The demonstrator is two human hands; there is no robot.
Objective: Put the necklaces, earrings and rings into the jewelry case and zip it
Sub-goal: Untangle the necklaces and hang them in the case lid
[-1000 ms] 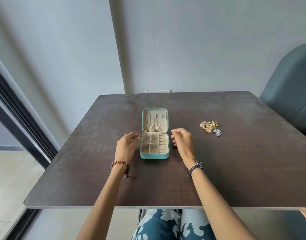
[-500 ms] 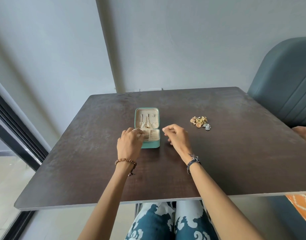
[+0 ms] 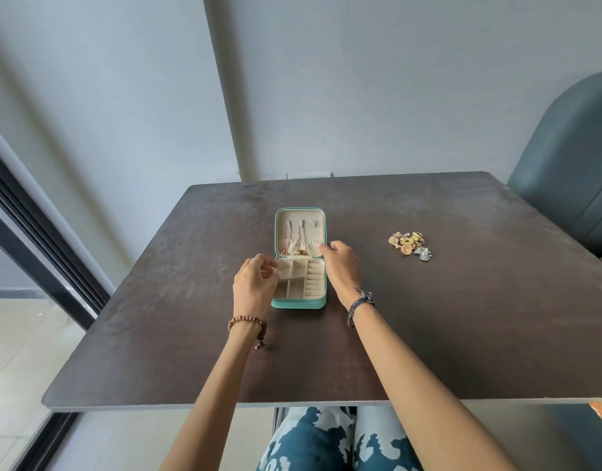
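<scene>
A small teal jewelry case (image 3: pixel 299 303) lies open in the middle of the dark table, its cream lid flat on the far side. Gold necklaces (image 3: pixel 294 248) hang inside the lid, their pendants at the elastic pocket. The cream tray with its compartments looks bare. My left hand (image 3: pixel 255 287) rests against the tray's left edge, fingers curled at the rim. My right hand (image 3: pixel 340 266) is at the case's right side, fingertips touching the lid's pocket edge. A pile of gold and silver earrings and rings (image 3: pixel 410 245) lies on the table to the right, apart from both hands.
The dark brown table (image 3: pixel 462 334) stands against a grey wall. A teal upholstered chair (image 3: pixel 571 171) is at the right. A dark window frame (image 3: pixel 37 232) runs along the left. My patterned trousers show below the near table edge.
My right hand has reached forward from beside the tray to the lid's pocket. My left hand stays at the tray's left edge. The camera view shifted.
</scene>
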